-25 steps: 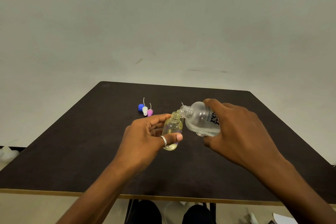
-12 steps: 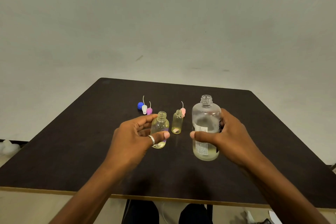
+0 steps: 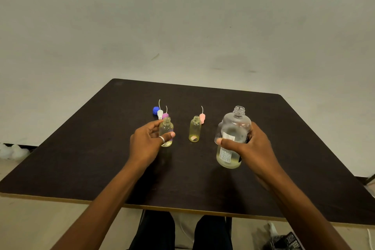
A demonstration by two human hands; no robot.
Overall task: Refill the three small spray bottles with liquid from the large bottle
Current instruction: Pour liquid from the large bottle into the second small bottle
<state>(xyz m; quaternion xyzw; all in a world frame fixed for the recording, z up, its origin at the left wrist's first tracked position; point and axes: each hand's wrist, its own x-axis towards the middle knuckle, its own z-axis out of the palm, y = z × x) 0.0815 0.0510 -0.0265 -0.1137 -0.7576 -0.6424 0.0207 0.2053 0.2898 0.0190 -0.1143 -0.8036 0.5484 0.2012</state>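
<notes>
While the big bottle [image 3: 233, 126] is standing upright on the worktop [image 3: 97, 160], we're keeping our right hand [image 3: 254, 147] wrapped around its middle, thumb lying across the label and fingers curling round the back. Its neck is sitting open with no cap, and a bit of yellowish liquid is pooling at the bottom.

Our left hand [image 3: 149, 143] is gripping a small bottle [image 3: 166, 129] over on the left, thumb across the front and fingers curling behind the neck, with a ring [image 3: 162, 139] showing. That one's upright and uncapped too, and we can't tell for sure whether its base is touching the worktop.

Between the two, a second small bottle [image 3: 195, 130] is standing on its own, open and looking yellowish, with neither hand touching it. A pink sprayer top [image 3: 202, 117] is sitting just behind it. Behind the held bottle, a blue cap [image 3: 155, 110], a white top [image 3: 160, 113] and a purple top [image 3: 165, 115] are huddling together, thin tubes poking up.
</notes>
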